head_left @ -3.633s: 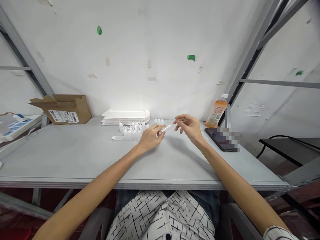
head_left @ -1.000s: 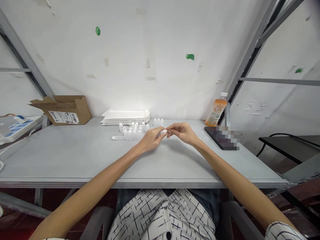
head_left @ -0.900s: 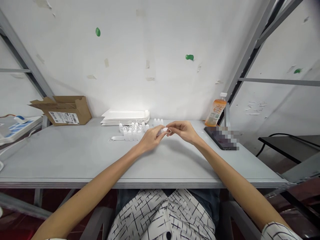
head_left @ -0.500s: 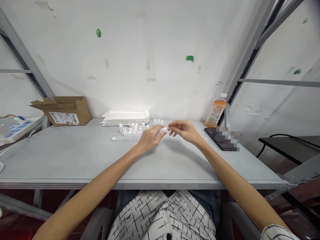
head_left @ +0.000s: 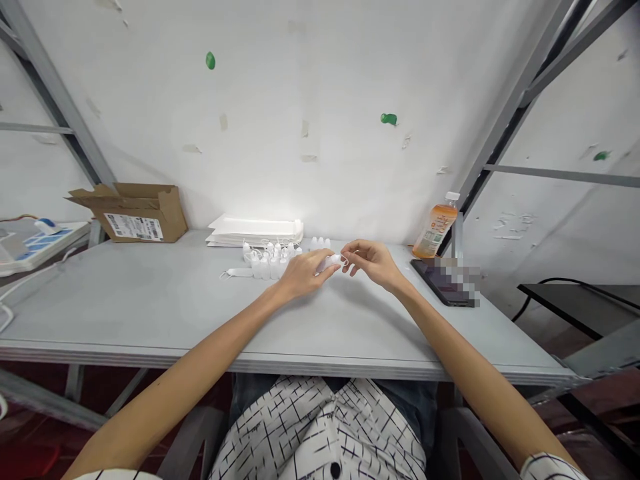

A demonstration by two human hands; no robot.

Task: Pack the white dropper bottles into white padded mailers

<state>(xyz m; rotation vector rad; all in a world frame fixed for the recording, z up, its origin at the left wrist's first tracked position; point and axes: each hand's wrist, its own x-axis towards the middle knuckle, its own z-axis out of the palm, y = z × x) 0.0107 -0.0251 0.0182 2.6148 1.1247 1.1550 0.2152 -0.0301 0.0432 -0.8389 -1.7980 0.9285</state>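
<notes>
My left hand is closed around a small white dropper bottle, held on its side above the table with its tip towards the right. With thumb and fingers pinched, my right hand meets the tip end, where a thin white strap loops out; the small part in its fingertips is mostly hidden. Left of my hands, a group of similar white bottles stands upright, some with capped tips and looped straps. One bottle lies on its side at the group's left end. A few more bottles stand behind my left hand.
White flat sheets are stacked against the wall. An open cardboard box sits back left, near a white power strip. At the right are an orange drink bottle and a dark phone. Metal posts frame both sides.
The view has shifted slightly. Both hands stay together at the held bottle, and the strap loop shows a little more between them.
</notes>
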